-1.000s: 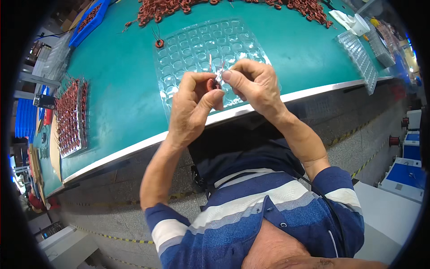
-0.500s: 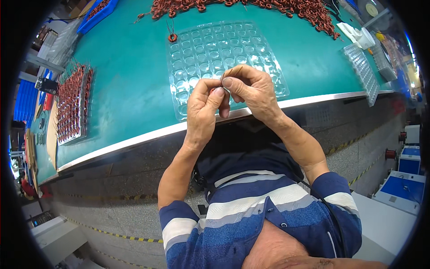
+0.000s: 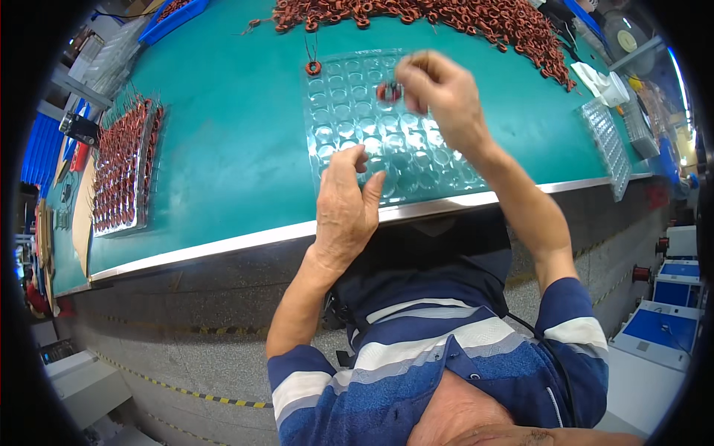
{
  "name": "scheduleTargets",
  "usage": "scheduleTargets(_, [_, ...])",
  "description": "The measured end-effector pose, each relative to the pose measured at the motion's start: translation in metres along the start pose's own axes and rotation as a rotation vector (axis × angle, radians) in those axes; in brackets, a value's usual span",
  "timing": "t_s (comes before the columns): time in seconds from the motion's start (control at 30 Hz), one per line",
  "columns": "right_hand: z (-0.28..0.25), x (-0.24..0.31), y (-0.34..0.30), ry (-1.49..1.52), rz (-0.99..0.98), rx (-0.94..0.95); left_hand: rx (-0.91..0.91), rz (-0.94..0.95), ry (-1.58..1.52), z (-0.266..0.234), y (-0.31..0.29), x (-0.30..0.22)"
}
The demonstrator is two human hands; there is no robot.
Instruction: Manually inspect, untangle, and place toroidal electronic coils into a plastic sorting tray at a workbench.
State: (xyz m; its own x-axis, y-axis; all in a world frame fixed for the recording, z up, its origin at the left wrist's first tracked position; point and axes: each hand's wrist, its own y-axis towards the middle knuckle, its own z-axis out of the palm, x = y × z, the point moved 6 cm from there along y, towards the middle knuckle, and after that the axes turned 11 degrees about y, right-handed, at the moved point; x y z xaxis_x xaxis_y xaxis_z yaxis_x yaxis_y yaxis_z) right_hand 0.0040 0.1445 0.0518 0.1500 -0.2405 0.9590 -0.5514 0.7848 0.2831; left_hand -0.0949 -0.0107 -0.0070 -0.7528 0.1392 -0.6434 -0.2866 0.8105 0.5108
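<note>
A small red-brown toroidal coil (image 3: 387, 92) hangs by its wire leads from my right hand (image 3: 446, 93), whose fingers are pinched shut and somewhat blurred. Both are over the clear plastic blister tray (image 3: 321, 117), which has rows of round pockets. Above the tray's near left part, my left hand (image 3: 343, 204) is open, thumb apart from its curled fingers, with nothing in it. In the tray's far left corner sits another toroidal coil (image 3: 313, 68), its thin leads pointing away from me.
A large heap of toroidal coils (image 3: 491, 26) spreads along the far side of the green table (image 3: 223, 141). Stacked filled trays (image 3: 126, 167) stand at the left, and a blue bin (image 3: 175, 18) lies far left. At the right are a clear tray (image 3: 606, 141) and a white tape roll (image 3: 614, 89).
My hands have come apart. The right one has moved forward over the tray with the toroidal coil, while the left has opened and stayed near the table's front edge.
</note>
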Motion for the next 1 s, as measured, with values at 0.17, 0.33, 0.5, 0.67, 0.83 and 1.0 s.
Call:
scheduleTargets(0.17, [0.004,-0.021,0.108,-0.036,-0.167,0.003,-0.012,0.192,0.263,0.005,-0.002,-0.007])
scheduleTargets(0.33, [0.053,-0.106,0.143,-0.377,-0.004,0.374,0.024,0.168,0.233,-0.001,-0.002,0.000])
scheduleTargets(0.5, [0.042,-0.108,0.155,-0.444,0.000,0.409,0.061,0.178,0.189,-0.001,0.008,-0.002])
scheduleTargets(0.67, [0.024,-0.114,0.157,-0.591,0.057,0.425,0.071,0.130,0.270,0.017,0.002,-0.002])
scheduleTargets(0.83, [-0.040,-0.057,0.133,-0.253,-0.068,0.137,0.112,-0.015,0.261,0.009,-0.002,0.004])
scheduleTargets(1.0, [-0.210,0.001,0.056,-0.585,-0.237,-0.005,0.034,0.041,0.371,0.015,-0.006,0.001])
